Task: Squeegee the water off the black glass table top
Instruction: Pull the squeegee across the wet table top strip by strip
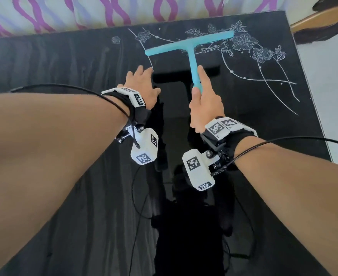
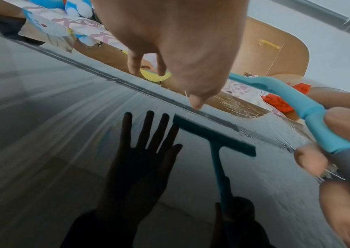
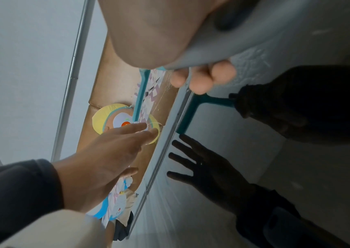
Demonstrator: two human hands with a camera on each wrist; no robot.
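The black glass table top [image 1: 64,62] has a white flower print at its far right. My right hand [image 1: 204,104] grips the handle of a teal squeegee [image 1: 192,56], forefinger laid along the shaft. Its blade [image 1: 190,42] lies across the far part of the table near the flowers. In the left wrist view the squeegee [image 2: 309,114] stands apart from its reflection, so it looks lifted off the glass [image 2: 63,117]. My left hand [image 1: 142,84] is open with fingers spread, just left of the shaft above the glass. Water streaks cover the left side, with droplets [image 2: 254,134] near the far edge.
A cloth with purple wavy lines [image 1: 64,12] runs along the far edge. Brown wooden furniture [image 1: 323,18] stands at the far right corner, and white floor [image 1: 333,96] lies beyond the right edge. Camera cables hang from both wrists over the near glass.
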